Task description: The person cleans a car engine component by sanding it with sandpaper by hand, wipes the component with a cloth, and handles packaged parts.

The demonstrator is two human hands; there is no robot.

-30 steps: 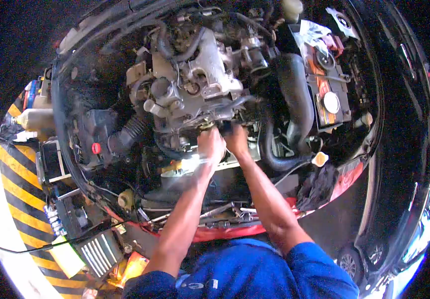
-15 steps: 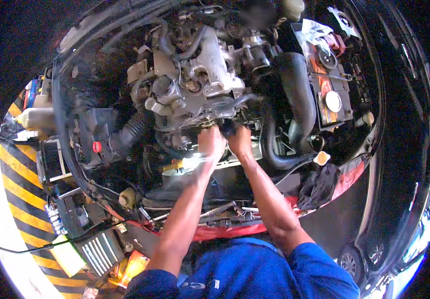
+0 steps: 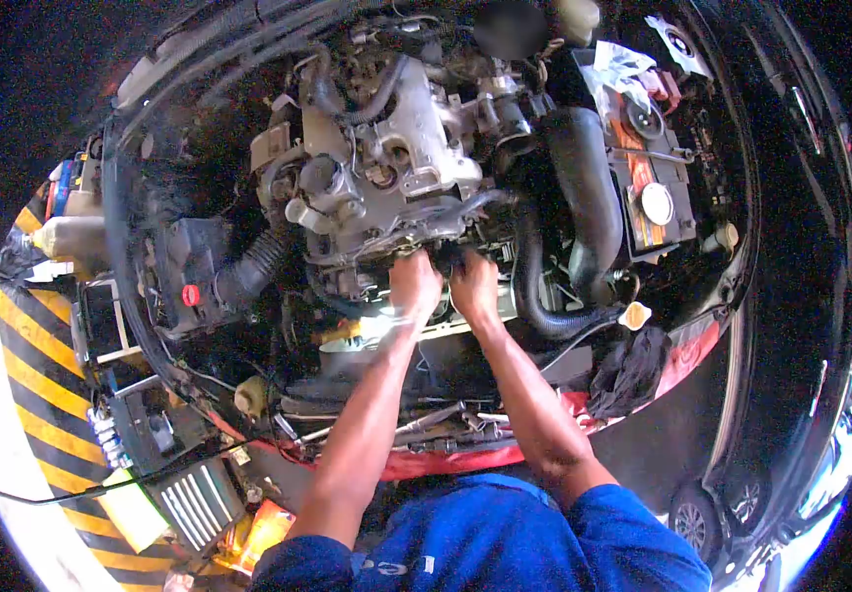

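Note:
My left hand [image 3: 414,286] and my right hand [image 3: 473,288] are side by side, reaching down at the front of the engine [image 3: 431,148]. Both are closed with fingers curled, and what they grip is hidden in the dark gap. A black part [image 3: 459,260] shows beside the fingers of my right hand. Just behind both hands runs a grey hose [image 3: 445,213]. Near my left wrist lies a lit work lamp with a yellow body [image 3: 350,331]. A thick black hose [image 3: 532,271] curves down to the right of my right hand.
A wide black intake duct [image 3: 589,187] and the battery [image 3: 677,197], with a white round lid [image 3: 657,204] on it, stand at right. A dark cloth [image 3: 633,370] lies on the red front edge [image 3: 465,460]. Tools and trays [image 3: 194,501] are at lower left.
Both hands stay at nearly the same spot, with the right wrist turned slightly. The view has shifted a little.

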